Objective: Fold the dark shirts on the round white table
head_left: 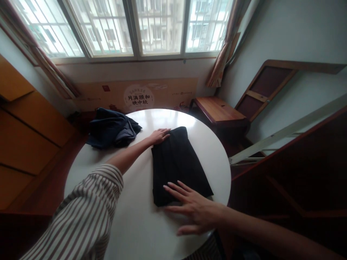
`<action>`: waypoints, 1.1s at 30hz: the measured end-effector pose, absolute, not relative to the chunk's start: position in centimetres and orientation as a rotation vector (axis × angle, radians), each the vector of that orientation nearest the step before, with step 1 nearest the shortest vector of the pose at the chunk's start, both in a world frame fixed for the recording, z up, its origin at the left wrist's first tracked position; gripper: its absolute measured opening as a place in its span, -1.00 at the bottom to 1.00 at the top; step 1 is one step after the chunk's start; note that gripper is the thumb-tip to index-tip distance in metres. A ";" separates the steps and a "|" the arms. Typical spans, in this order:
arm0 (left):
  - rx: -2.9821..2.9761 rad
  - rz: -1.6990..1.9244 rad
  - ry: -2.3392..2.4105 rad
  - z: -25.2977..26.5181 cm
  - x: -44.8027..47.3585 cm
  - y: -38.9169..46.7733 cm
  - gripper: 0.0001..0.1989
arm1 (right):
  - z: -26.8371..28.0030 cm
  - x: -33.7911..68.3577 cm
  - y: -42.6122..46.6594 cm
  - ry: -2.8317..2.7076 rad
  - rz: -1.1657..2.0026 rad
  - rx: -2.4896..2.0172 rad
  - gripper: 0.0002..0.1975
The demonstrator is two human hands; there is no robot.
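A black folded garment (pixel 179 162), its exact kind not plain, lies flat on a round white table (pixel 130 202). My left hand (pixel 159 136) rests at its far left corner, fingers stretched out and touching the cloth. Over the near edge of the garment is my right hand (pixel 192 207), palm down with the fingers spread; the fingertips reach onto the black cloth. Neither hand grips anything. Beyond my left forearm, a crumpled dark navy garment (pixel 111 126) sits in a loose heap at the table's far left edge.
A wooden bench (pixel 218 109) stands past the table at the right, near a leaning wooden frame (pixel 267 90). Orange-brown cabinets (pixel 24 144) line the left side. Behind the table are a printed board (pixel 168 94) and barred windows (pixel 159 29) with curtains.
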State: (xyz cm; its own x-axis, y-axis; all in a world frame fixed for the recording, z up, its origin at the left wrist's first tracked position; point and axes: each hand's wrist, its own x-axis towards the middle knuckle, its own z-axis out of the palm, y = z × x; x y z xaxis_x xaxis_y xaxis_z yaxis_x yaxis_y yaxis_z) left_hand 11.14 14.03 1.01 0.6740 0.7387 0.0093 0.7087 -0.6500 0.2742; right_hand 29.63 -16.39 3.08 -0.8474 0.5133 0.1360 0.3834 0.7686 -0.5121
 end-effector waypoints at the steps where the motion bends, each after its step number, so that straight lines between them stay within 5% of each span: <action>1: 2.595 0.264 1.249 1.2 11.1 13.9 -0.35 | 3.2 30.0 -16.1 -2.599 0.727 -0.724 -0.41; 5: 2.278 0.324 1.476 2.8 9.9 14.4 -0.29 | 4.0 33.0 -9.9 -1.993 0.668 -1.118 -0.74; 9: 1.955 0.207 1.377 4.2 8.1 14.9 -0.46 | 4.9 36.0 -0.7 -1.318 1.008 -1.664 -0.57; 19: 1.647 0.678 0.877 6.1 6.7 14.4 -0.47 | 7.5 33.4 7.7 -1.267 1.421 -1.423 -0.63; 23: 1.940 1.222 0.910 12.9 6.3 15.5 -0.56 | 11.8 33.7 9.3 -1.342 1.158 -1.043 -0.52; 28: 2.306 1.533 0.958 20.3 5.0 12.4 -0.74 | 17.6 34.2 8.9 -1.619 0.429 -0.853 -0.44; 33: 2.793 1.123 0.649 14.5 2.4 4.3 -0.62 | 13.6 35.2 1.9 -2.101 0.173 -0.862 -0.38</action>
